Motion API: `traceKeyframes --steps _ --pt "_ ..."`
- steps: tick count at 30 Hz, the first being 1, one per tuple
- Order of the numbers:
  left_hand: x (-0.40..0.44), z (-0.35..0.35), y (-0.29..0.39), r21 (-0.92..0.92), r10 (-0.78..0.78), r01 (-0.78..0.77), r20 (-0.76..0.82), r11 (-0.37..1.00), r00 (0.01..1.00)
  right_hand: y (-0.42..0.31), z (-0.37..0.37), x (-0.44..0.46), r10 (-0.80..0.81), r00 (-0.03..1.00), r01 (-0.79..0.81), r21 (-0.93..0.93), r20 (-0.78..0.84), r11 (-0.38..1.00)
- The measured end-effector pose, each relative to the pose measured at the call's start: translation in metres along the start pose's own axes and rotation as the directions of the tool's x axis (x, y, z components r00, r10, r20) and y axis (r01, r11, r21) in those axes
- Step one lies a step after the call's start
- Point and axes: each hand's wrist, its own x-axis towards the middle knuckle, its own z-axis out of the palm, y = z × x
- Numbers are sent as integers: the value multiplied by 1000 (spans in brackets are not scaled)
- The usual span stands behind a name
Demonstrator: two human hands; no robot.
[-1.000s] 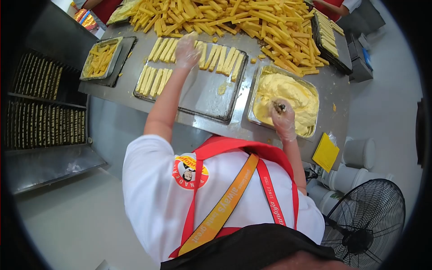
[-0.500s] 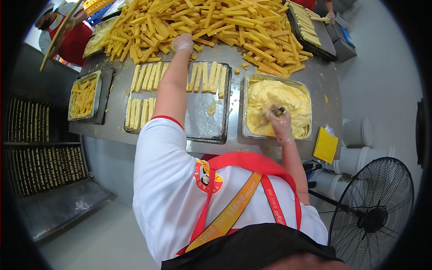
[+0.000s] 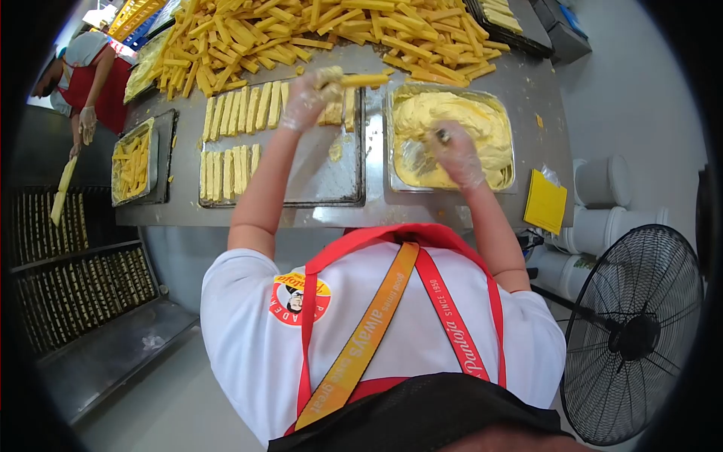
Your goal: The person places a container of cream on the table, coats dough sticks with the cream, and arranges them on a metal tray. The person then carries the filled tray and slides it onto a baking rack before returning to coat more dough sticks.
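My left hand [image 3: 306,102], in a clear plastic glove, is closed around one end of a yellow cake stick [image 3: 365,79]. It is above the metal baking tray [image 3: 324,192], where two rows of cream-coated sticks [image 3: 232,167] lie. The held stick points right, toward a steel pan [image 3: 512,184] of pale yellow cream [image 3: 482,120]. Over that pan my gloved right hand [image 3: 459,157] grips a tool with a dark handle end [image 3: 442,135]. The tool's working end is hidden. A large pile of plain yellow sticks [image 3: 248,38] lies beyond the tray.
A smaller pan of sticks [image 3: 134,166] stands at the table's left. A co-worker [image 3: 94,75] at far left holds a long narrow board [image 3: 64,188] by a rack of filled trays [image 3: 79,294]. White buckets [image 3: 602,181] and a black fan [image 3: 633,335] stand right.
My left hand has come back from the pile, now with a cake stick. My right hand stays at the cream pan. The co-worker at left has lowered the board toward the rack.
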Motion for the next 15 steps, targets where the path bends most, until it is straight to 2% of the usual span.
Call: traceKeyframes --steps 2,3,4,6,7,8,9,10,11,12,15 --pt "-40 33 42 159 -115 95 123 983 986 -28 -5 -20 -113 980 94 116 167 989" --pt "-52 53 33 176 -4 -15 105 984 994 -39 -15 -26 88 958 -164 268 272 949" --pt "-66 71 24 193 107 -122 90 974 990 -35 -24 -25 214 933 -299 291 290 909" --pt "-87 98 14 346 89 -110 74 932 993 -9 -38 -10 444 832 -543 325 333 774" --pt "-94 107 13 424 84 -107 74 899 994 -1 -37 -9 354 922 -379 176 157 909" --pt "-98 115 14 501 84 -109 73 859 994 6 -36 -8 209 978 -209 -14 -1 978" --pt "-100 122 15 520 128 -130 41 844 991 5 -37 -8 21 992 -49 -228 -125 972" --pt "-99 123 11 547 112 -118 44 829 993 1 -35 -12 80 986 -76 33 -150 997" --pt "-97 124 3 573 95 -105 47 813 994 -5 -29 -18 143 977 -93 293 -157 952" --pt "-95 125 1 599 77 -91 48 795 996 -11 -26 -23 207 967 -99 534 -146 840" --pt "-94 125 -3 649 102 -118 62 751 993 -3 -18 -24 366 929 -231 694 -50 681"
